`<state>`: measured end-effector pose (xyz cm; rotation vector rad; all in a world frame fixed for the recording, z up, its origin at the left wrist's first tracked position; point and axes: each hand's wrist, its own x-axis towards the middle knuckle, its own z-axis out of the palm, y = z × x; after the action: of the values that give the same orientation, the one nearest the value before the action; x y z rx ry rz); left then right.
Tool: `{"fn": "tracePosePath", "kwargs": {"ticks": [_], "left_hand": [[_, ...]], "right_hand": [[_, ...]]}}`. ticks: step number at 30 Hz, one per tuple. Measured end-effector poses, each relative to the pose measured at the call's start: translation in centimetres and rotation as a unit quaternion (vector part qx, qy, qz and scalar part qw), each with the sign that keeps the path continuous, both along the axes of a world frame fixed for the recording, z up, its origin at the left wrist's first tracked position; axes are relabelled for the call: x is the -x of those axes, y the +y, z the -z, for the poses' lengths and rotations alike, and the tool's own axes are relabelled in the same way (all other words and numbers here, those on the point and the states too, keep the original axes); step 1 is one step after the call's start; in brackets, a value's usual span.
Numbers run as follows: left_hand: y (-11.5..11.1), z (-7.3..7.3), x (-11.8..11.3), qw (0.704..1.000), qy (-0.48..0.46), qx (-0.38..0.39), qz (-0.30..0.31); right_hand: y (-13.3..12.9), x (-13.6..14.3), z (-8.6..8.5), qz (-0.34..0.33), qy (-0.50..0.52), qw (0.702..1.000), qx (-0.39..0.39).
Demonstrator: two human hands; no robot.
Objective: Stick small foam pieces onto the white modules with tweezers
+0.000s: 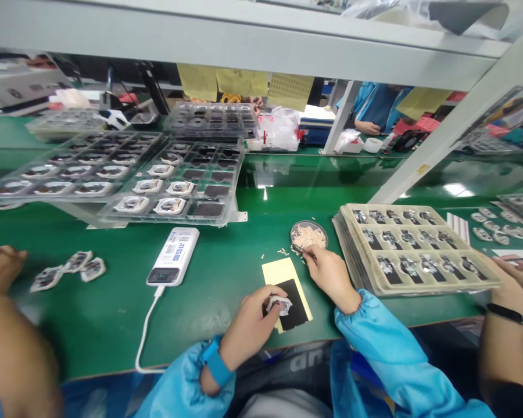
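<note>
My left hand (250,322) grips a small white watch-like housing (281,306) between thumb and fingers, over a black pad (295,316). Under the pad lies a sheet of yellow paper (275,270). My right hand (329,276) is closed on thin dark tweezers (298,249), mostly hidden by the fingers, with their tip at the near edge of a round dish (293,232). Many tiny beige pieces (310,237) fill the dish, and a few lie scattered on the green bench beside it.
Right of my right hand, stacked cream trays (366,278) hold metal parts. Clear trays (233,200) with white housings stand raised at back left. A white power bank (174,255) with a cable, loose housings (76,262) and other people's hands (0,270) flank me.
</note>
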<state>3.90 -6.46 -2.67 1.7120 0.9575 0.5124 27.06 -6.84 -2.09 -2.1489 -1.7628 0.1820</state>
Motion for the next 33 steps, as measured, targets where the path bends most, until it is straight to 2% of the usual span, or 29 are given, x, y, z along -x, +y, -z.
{"fn": "tracePosePath", "kwargs": {"ticks": [3,6,8,11,14,17,18,20,22,24,28,33], "left_hand": [[0.1,-0.1,0.2,0.999,0.023,-0.043,0.021],[0.6,-0.4,0.7,0.998,0.042,-0.043,0.035],[0.9,-0.6,1.0,0.997,0.048,-0.037,0.044],[1.3,-0.8,1.5,0.997,0.045,-0.026,0.055],[1.4,-0.6,1.9,0.999,0.035,-0.003,0.041],[1.3,-0.2,2.0,0.999,0.007,0.046,0.010],[1.3,-0.2,1.9,0.998,-0.007,0.065,-0.002],[1.4,-0.2,1.6,0.994,-0.038,0.103,-0.016],[1.6,-0.4,1.1,0.989,-0.067,0.130,-0.017],[2.0,-0.7,0.5,0.988,-0.082,0.132,-0.015],[2.9,-0.7,-0.5,0.997,-0.045,0.055,-0.012],[3.2,-0.4,-0.8,0.996,0.085,-0.025,0.017]], "right_hand": [[-0.2,0.5,-0.2,-0.066,0.060,0.995,-0.042],[-0.5,1.8,-0.4,-0.131,0.101,0.985,-0.041],[-0.7,2.5,-0.7,-0.149,0.121,0.981,-0.037],[-1.1,2.6,-1.4,-0.126,0.192,0.970,-0.077],[-1.9,1.6,-2.0,-0.108,0.261,0.954,-0.101],[-2.7,0.1,-1.4,-0.080,0.300,0.946,-0.092],[-2.9,-0.3,-1.0,-0.056,0.334,0.938,-0.076],[-3.0,-0.8,0.0,-0.018,0.434,0.901,-0.020],[-2.8,-0.9,0.8,-0.021,0.525,0.851,0.030],[-2.4,-0.8,1.0,-0.044,0.556,0.829,0.041],[-1.6,-0.2,1.3,-0.067,0.526,0.848,0.003],[-1.6,0.0,2.6,-0.063,0.491,0.869,-0.011]]}}
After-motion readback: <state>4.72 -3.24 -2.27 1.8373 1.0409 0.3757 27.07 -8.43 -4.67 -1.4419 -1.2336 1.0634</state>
